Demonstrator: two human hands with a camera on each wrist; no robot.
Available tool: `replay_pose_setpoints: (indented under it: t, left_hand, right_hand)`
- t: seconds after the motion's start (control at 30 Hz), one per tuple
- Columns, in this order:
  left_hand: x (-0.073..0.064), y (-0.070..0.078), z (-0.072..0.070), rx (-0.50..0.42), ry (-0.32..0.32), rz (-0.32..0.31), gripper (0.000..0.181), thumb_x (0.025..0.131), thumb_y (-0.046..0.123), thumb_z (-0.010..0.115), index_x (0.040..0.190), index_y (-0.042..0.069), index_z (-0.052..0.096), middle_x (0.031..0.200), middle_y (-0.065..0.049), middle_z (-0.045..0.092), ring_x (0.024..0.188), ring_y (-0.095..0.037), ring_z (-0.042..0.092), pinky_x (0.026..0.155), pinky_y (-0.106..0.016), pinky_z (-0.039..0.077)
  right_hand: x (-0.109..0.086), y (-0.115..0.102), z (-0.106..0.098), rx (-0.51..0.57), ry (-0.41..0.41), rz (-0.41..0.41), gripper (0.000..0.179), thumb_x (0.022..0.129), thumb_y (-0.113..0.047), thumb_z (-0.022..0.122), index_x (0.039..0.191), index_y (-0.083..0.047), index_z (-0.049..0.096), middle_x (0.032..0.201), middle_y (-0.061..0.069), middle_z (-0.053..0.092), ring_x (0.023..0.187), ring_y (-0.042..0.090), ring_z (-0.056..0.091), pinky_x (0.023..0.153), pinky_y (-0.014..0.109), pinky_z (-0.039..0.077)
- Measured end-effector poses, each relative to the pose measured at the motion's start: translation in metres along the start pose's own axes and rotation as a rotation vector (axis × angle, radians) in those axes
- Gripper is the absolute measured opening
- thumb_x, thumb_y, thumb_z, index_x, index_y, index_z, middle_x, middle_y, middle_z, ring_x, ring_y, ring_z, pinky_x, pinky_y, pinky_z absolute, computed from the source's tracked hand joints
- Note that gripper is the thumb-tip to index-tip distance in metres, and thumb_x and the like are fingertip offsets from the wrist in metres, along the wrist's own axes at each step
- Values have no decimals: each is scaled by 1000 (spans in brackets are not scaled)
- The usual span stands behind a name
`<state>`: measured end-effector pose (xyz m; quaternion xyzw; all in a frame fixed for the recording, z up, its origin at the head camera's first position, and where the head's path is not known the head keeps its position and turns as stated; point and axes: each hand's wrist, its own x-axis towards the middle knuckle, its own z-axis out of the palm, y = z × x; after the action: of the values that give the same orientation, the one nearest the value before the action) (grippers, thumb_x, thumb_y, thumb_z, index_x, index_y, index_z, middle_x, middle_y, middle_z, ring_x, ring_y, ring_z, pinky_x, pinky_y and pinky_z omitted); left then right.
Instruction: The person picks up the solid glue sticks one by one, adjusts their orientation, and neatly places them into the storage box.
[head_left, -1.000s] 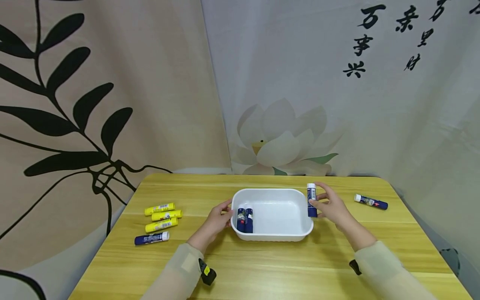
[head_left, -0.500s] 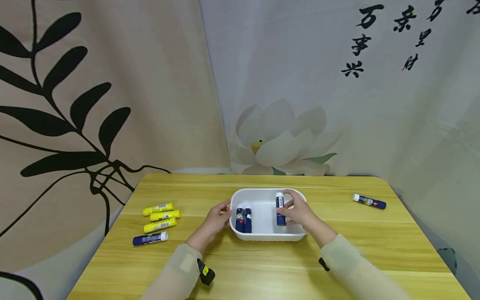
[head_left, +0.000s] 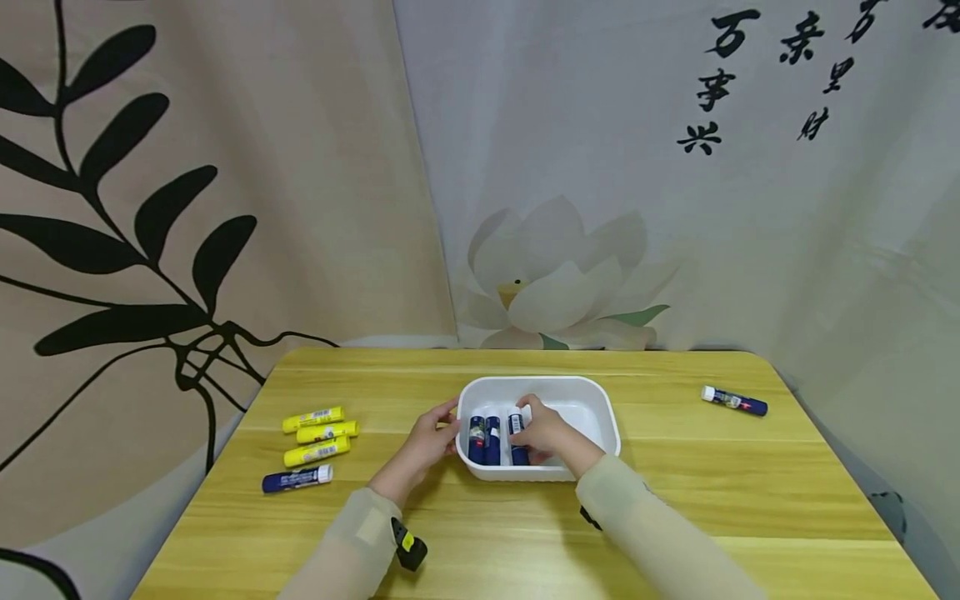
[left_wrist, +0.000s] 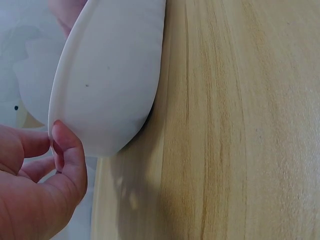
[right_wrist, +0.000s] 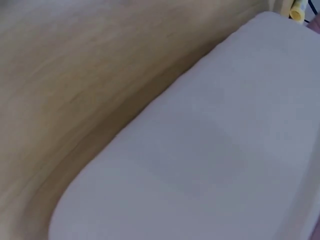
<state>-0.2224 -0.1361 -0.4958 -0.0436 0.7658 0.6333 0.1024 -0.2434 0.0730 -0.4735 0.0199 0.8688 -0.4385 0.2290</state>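
Observation:
A white plastic tub [head_left: 592, 408] stands in the middle of the table in the head view. My left hand [head_left: 427, 439] pinches its left rim, and the left wrist view shows thumb and finger on the edge of the tub wall [left_wrist: 110, 75]. Inside the tub, my right hand [head_left: 551, 435] grips a dark blue glue stick [head_left: 517, 446] with a white cap, held lengthwise. To its left lie two more blue glue sticks, one at the wall [head_left: 476, 442] and another glue stick [head_left: 492, 442] beside it. The tub's outer wall [right_wrist: 200, 150] fills most of the right wrist view.
Left of the tub lie three yellow glue sticks [head_left: 317, 452] and one blue glue stick [head_left: 296, 479] with a white cap. Another blue glue stick [head_left: 735, 401] lies far right on the wooden table [head_left: 675, 517]. A printed curtain [head_left: 337, 167] hangs behind.
My right hand has carried the blue glue stick leftward from beyond the tub's right rim and down into it, near the two sticks there. My left hand keeps its place on the rim.

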Motion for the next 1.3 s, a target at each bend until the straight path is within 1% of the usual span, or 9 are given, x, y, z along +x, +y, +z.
replay_pose_setpoints:
  t: [0.2,0.37,0.5,0.67,0.83,0.93,1.07,1.17,1.3]
  left_hand:
    - [1,-1,-1,10,10,-4,46,97,5,50,142,7,43,105,-12,44,67,-13,48,59,-23,47]
    - [0,-1,-2,8,9,4,46,97,5,50,142,6,42,105,-13,45,68,-14,48,59,-23,47]
    - [1,-1,-3,-3,13,1,46,96,5,50,141,7,44,105,-11,45,69,-14,48,58,-22,47]
    - [2,-3,-3,-6,10,19,45,96,4,50,141,5,43,103,-11,45,66,-13,48,57,-21,47]
    - [0,-2,-1,-2,13,9,46,96,4,50,142,4,42,105,-12,45,68,-14,48,60,-24,46]
    - [-1,-2,0,-1,13,4,46,96,4,49,141,4,42,105,-13,45,69,-14,48,62,-26,47]
    - [-2,-1,0,-6,12,5,46,96,4,50,141,4,42,105,-12,45,69,-14,48,62,-26,47]
    - [-2,-1,1,-13,8,10,46,96,4,50,142,4,42,105,-12,45,69,-14,48,61,-25,47]
    - [-2,0,1,-28,-1,12,47,97,5,50,143,5,41,106,-11,44,69,-13,48,61,-24,46]
  right_hand:
    - [11,-5,12,-94,17,9,59,80,-9,75,127,-11,39,98,20,56,50,21,59,43,29,51]
    - [15,-9,18,-122,20,18,59,81,-9,74,127,-8,38,99,22,57,48,22,59,43,31,52]
    - [15,-11,19,-118,23,12,62,81,-9,74,131,-6,39,102,22,57,50,23,60,45,31,53]
    - [8,-11,14,-101,27,-23,66,80,-11,75,135,-7,39,104,20,56,60,22,60,48,33,54]
    - [-4,-11,-1,-150,45,-147,63,81,-12,74,134,-6,42,90,13,57,64,21,57,50,32,53]
    - [-13,-8,-12,-244,82,-255,60,81,-13,74,133,-5,46,90,12,59,70,19,55,60,31,50]
    - [-28,2,-29,-373,142,-350,59,82,-15,74,134,-7,48,101,12,60,84,20,55,76,37,48]
    - [-40,13,-45,-464,198,-368,60,83,-20,73,137,-10,47,115,13,59,101,25,57,87,43,49]
    - [-51,32,-67,-578,288,-391,62,85,-25,70,140,-11,44,131,18,51,119,38,48,96,55,43]
